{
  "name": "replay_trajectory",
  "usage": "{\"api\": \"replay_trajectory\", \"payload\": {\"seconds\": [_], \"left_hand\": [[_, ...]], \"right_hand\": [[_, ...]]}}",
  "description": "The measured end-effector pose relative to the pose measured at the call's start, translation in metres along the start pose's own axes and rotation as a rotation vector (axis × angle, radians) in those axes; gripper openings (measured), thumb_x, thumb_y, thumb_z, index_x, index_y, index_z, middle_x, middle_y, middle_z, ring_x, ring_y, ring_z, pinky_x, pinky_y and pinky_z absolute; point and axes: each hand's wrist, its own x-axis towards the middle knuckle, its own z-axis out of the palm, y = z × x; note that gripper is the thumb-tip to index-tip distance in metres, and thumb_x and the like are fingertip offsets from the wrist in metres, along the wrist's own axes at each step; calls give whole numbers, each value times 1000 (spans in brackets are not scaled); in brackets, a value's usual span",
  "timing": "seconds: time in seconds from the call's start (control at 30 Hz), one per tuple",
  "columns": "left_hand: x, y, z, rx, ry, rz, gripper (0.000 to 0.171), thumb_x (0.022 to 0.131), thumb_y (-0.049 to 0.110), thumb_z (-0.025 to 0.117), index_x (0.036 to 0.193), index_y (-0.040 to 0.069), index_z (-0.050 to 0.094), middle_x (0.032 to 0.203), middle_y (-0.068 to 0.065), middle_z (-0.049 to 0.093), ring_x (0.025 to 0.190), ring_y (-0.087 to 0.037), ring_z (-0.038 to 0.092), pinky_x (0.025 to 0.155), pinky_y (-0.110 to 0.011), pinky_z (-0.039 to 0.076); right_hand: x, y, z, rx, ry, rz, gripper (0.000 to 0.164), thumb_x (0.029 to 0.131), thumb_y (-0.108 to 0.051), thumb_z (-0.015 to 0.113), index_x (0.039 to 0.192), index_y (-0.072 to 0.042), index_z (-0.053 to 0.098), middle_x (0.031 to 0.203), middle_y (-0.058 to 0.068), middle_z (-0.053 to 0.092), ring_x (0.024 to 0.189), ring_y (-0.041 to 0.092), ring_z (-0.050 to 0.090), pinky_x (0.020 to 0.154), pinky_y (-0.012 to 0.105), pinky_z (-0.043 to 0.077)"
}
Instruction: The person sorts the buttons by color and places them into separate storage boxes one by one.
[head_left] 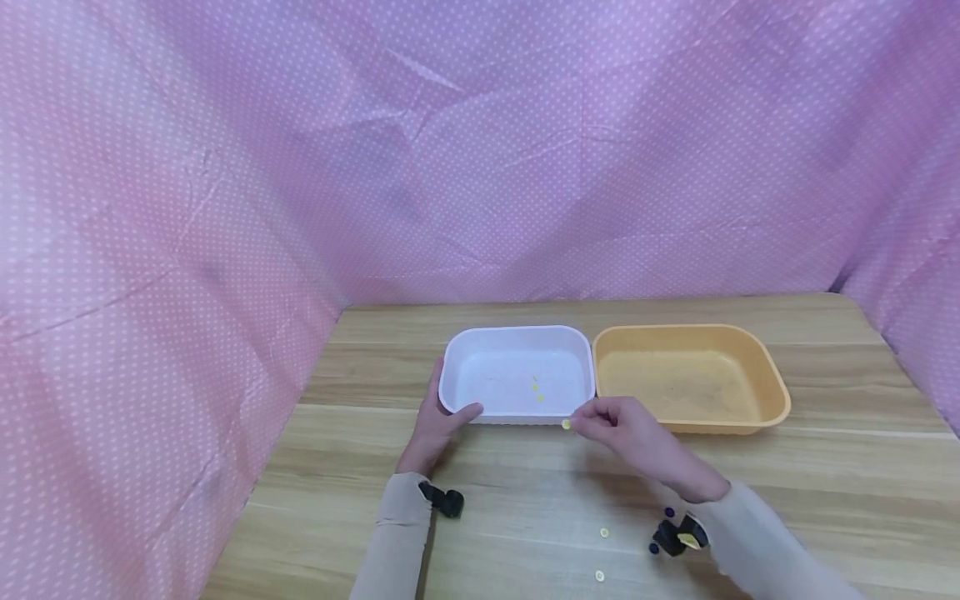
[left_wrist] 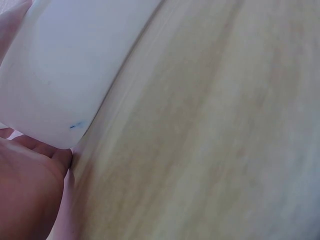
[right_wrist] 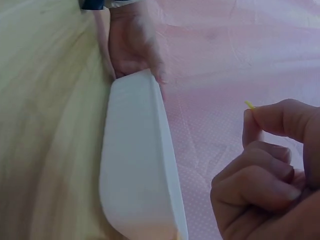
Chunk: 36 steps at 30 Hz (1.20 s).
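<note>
Fingers of the right hand point(head_left: 633, 437) pinch a small yellow disc point(head_left: 566, 424) near the front right corner of the white tub point(head_left: 487, 375). The left hand point(head_left: 433, 427) clasps its left end, thumb at the front; yellow bits point(head_left: 535, 387) inside are probably similar discs. Beside stands an orange tub point(head_left: 675, 383); loose discs point(head_left: 604, 532) lie on the surface point(head_left: 510, 517).
</note>
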Motion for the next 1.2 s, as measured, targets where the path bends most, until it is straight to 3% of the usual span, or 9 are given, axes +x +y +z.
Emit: {"api": "replay_trajectory", "payload": {"seconds": [0.43, 0.63, 0.77, 1.03, 1.2], "left_hand": [[-2, 2, 1, 16, 20, 32, 115, 74, 25, 86, 158, 23, 8, 160, 6, 19, 142, -18, 26, 116, -38, 22], [-3, 2, 1, 24, 25, 30, 113, 74, 26, 86, 157, 27, 10, 159, 7, 20, 141, -17, 27, 116, -37, 23], [-3, 3, 1, 23, 19, 29, 113, 75, 25, 86, 158, 27, 9, 160, 7, 19, 142, -18, 25, 116, -38, 21], [-5, 8, -1, 42, -2, 1, 113, 77, 23, 84, 158, 25, 6, 160, 7, 15, 142, -17, 23, 117, -36, 19], [-13, 28, 1, 52, -18, -6, 112, 77, 20, 84, 158, 18, 6, 161, 2, 15, 143, -19, 23, 116, -37, 21]], "right_hand": [[34, -7, -14, 39, 62, 111, 42, 93, -42, 63, 111, -5, 70, 68, 1, 43, 59, 16, 38, 49, 26, 33], [42, -8, -14, 29, 56, 131, 44, 95, -45, 60, 114, -7, 68, 92, 12, 58, 77, 22, 43, 60, 29, 34], [45, -10, -15, 22, 56, 130, 44, 96, -44, 58, 114, -6, 68, 110, 11, 64, 91, 23, 47, 74, 30, 38], [53, -12, -16, 26, 57, 126, 43, 96, -42, 58, 116, -5, 66, 111, 13, 61, 96, 25, 46, 77, 32, 39], [59, -9, -16, 38, 54, 112, 41, 97, -40, 57, 117, -5, 66, 117, 12, 61, 103, 28, 47, 82, 34, 40]]}}
